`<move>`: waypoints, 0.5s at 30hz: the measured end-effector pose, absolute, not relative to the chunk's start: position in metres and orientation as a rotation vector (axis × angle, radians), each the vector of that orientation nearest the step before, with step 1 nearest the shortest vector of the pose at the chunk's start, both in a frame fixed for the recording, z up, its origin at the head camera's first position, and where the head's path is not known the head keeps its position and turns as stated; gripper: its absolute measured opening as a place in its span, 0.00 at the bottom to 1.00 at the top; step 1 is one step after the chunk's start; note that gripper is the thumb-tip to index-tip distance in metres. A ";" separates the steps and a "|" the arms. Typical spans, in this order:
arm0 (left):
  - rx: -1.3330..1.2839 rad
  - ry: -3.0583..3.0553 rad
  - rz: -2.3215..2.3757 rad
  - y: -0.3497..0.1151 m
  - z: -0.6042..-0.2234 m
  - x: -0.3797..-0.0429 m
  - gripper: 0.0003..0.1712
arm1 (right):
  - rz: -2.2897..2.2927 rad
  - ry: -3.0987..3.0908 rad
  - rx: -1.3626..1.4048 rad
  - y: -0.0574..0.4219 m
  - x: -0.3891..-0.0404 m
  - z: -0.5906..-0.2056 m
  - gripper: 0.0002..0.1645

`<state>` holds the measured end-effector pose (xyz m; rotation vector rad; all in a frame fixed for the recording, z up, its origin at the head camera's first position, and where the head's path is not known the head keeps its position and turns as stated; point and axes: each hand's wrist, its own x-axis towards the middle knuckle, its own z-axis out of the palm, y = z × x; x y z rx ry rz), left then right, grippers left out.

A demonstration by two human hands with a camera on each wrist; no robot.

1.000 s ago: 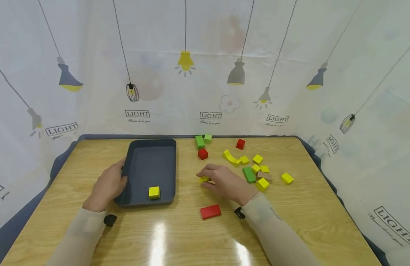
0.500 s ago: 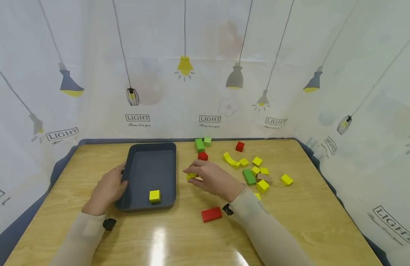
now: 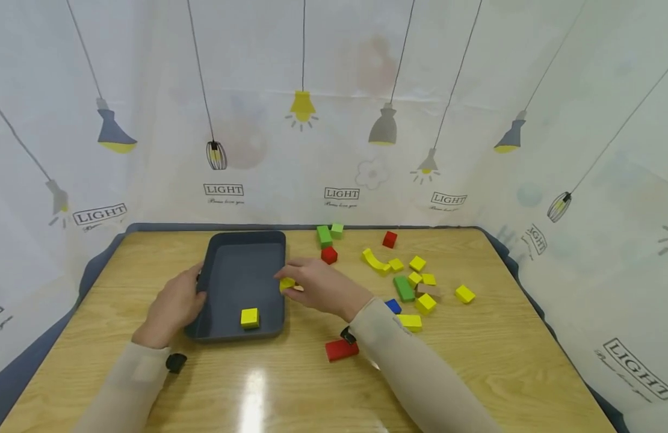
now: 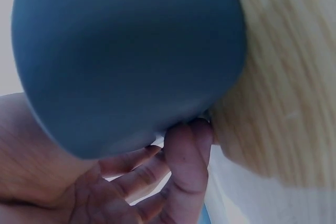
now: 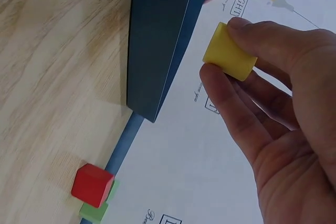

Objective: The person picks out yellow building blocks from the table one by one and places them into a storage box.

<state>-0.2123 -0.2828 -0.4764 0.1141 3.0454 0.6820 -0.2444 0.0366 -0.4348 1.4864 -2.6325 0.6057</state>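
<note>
My left hand (image 3: 171,305) holds the left rim of a dark grey tray (image 3: 204,325); in the left wrist view, fingers (image 4: 186,166) meet the tray's edge (image 4: 131,77). One yellow block (image 3: 250,318) lies inside near the tray's front end. Over the tray's right rim, my right hand (image 3: 325,287) pinches another yellow block (image 3: 287,283) between thumb and fingers. The right wrist view shows that held yellow block (image 5: 229,52) raised above the table, beside the tray's outer wall (image 5: 157,30).
Right of the tray lie a red block (image 3: 329,255), green blocks (image 3: 324,236), a yellow arch (image 3: 375,262), several yellow blocks (image 3: 425,304), a brown block (image 3: 428,291) and a blue block (image 3: 393,306). A flat red block (image 3: 340,350) is under the right sleeve. A printed curtain (image 3: 280,156) encloses the table.
My right hand has carried the pinched yellow block leftward from the table to the tray's right rim. A blue block and a yellow one have come into view. My left hand stays on the tray.
</note>
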 end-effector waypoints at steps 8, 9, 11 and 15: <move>0.126 3.065 0.670 -0.281 -0.475 -0.211 0.39 | 0.582 -2.619 1.550 0.015 -0.248 -0.437 0.19; 0.122 3.062 0.671 -0.281 -0.475 -0.211 0.39 | 0.573 -2.623 1.558 0.012 -0.249 -0.437 0.19; 0.118 3.055 0.673 -0.282 -0.475 -0.211 0.39 | 0.551 -2.629 1.573 0.007 -0.249 -0.437 0.19; 0.113 3.045 0.675 -0.283 -0.476 -0.212 0.40 | 0.485 -2.626 1.600 -0.003 -0.250 -0.439 0.19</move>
